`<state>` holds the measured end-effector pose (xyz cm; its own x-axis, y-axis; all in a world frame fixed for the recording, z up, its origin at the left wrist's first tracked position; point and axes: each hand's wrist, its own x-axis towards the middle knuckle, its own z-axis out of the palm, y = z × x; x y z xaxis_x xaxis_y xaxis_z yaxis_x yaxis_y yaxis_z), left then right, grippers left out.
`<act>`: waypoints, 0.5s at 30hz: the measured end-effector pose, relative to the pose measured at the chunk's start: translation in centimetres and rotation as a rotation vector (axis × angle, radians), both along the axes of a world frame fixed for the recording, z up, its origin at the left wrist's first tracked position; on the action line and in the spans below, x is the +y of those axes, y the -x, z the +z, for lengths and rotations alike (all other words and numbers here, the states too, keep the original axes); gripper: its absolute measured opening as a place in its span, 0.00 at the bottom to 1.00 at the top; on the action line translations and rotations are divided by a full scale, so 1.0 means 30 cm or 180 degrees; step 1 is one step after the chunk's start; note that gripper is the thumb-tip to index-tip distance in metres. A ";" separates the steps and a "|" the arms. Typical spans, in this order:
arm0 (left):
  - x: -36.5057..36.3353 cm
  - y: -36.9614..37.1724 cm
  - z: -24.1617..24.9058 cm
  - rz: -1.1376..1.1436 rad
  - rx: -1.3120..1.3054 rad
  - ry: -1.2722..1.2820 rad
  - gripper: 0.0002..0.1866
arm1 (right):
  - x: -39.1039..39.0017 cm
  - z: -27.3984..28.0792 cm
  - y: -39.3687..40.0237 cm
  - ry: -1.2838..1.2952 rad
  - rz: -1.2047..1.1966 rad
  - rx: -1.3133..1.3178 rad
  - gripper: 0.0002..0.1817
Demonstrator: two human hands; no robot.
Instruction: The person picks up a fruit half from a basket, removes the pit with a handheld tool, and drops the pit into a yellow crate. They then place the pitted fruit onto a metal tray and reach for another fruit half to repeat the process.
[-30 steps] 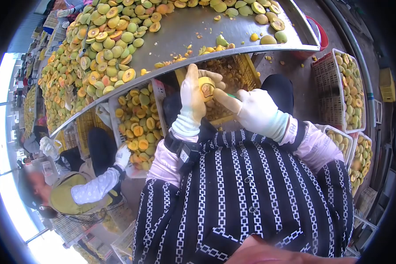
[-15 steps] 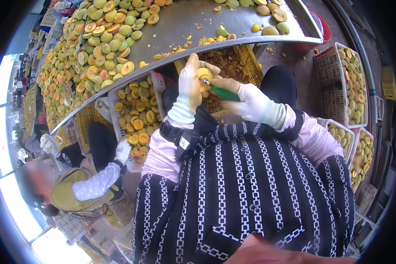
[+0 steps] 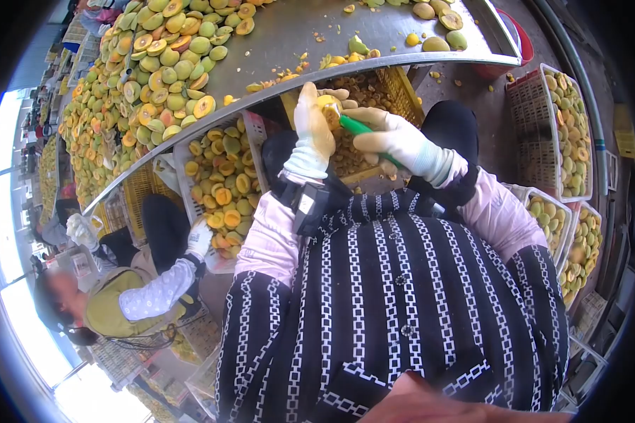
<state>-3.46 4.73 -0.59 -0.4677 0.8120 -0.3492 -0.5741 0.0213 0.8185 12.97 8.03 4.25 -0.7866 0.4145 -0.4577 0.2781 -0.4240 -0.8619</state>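
Both hands wear pale gloves and meet above a yellow crate (image 3: 409, 99) of fruit scraps, just below the metal table's edge. My left hand (image 3: 313, 127) is closed round a yellow-orange fruit half (image 3: 329, 111), its thumb side pointing up. In my right hand (image 3: 396, 141) is a green-handled tool (image 3: 362, 129); its tip meets the fruit, and its exact shape is hidden there. Fruit halves fill a white crate (image 3: 185, 185) to the left of my left hand.
A metal table (image 3: 275, 53) carries a large heap of halved fruit (image 3: 155, 77). Full crates (image 3: 535, 134) stand at the right, near a red tub (image 3: 523, 42). At the left sits a co-worker (image 3: 130, 299), one gloved hand at the white crate.
The green tool has turned at the fruit, with more of its handle showing, and my right hand has shifted slightly. The co-worker's head and body have moved a little.
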 end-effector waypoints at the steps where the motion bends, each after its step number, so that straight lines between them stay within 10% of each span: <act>1: 0.011 0.002 -0.027 0.0041 0.0189 -0.0012 0.25 | -0.005 -0.028 -0.011 0.0011 -0.0011 0.0005 0.30; 3: 0.023 0.052 -0.074 -0.0050 0.0068 0.0298 0.27 | -0.015 -0.103 -0.042 -0.3983 0.0569 -0.0422 0.28; 8: 0.022 0.047 -0.053 -0.0272 -0.0045 -0.0015 0.31 | 0.004 -0.080 -0.086 -0.3747 -0.0237 -0.0754 0.25; 15: -0.005 -0.010 0.012 -0.0412 0.0454 -0.0275 0.31 | -0.016 -0.020 -0.047 -0.4753 0.0578 -0.0839 0.31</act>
